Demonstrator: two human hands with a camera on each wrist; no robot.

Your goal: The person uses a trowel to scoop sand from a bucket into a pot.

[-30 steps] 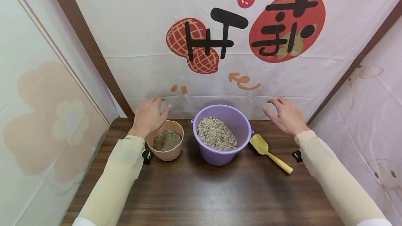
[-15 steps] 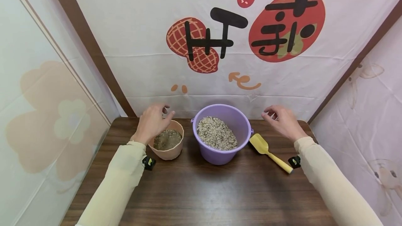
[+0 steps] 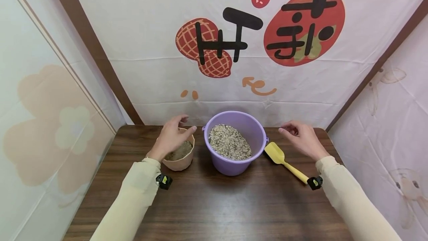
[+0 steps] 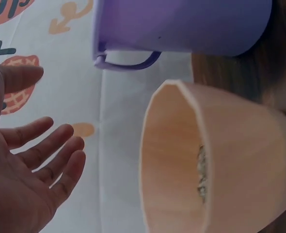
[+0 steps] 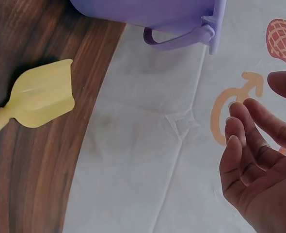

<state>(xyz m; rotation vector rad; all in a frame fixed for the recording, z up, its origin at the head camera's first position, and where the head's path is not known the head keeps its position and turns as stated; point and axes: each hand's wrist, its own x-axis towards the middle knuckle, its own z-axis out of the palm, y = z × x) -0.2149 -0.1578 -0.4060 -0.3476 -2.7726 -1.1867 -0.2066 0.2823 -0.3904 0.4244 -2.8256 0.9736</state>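
My left hand (image 3: 171, 137) hovers over a peach flowerpot (image 3: 180, 164), hiding part of its rim. In the left wrist view the hand's fingers (image 4: 60, 170) are loosely bent and hold nothing, apart from the pot's wall (image 4: 249, 155). Brownish grit lies inside the pot. A purple bucket (image 3: 230, 167) stands in the middle, holding pale gravel (image 3: 230, 142). To the right, my right hand (image 3: 303, 140) is in the air beyond a yellow scoop (image 3: 275, 154), its fingers (image 5: 259, 126) loosely curled around nothing. The scoop lies on the table, blade toward the bucket.
All three things rest on a dark wooden table (image 3: 214, 211). Behind it hangs a white printed cloth (image 3: 143, 81), close to the bucket's back, and cloth panels close off the left and right sides. The bucket's handle (image 5: 182, 41) hangs down at its side.
My left hand has moved right and nearer, covering more of the flowerpot. My right hand has come lower, its fingers more curled. Pot, bucket and scoop stay in place.
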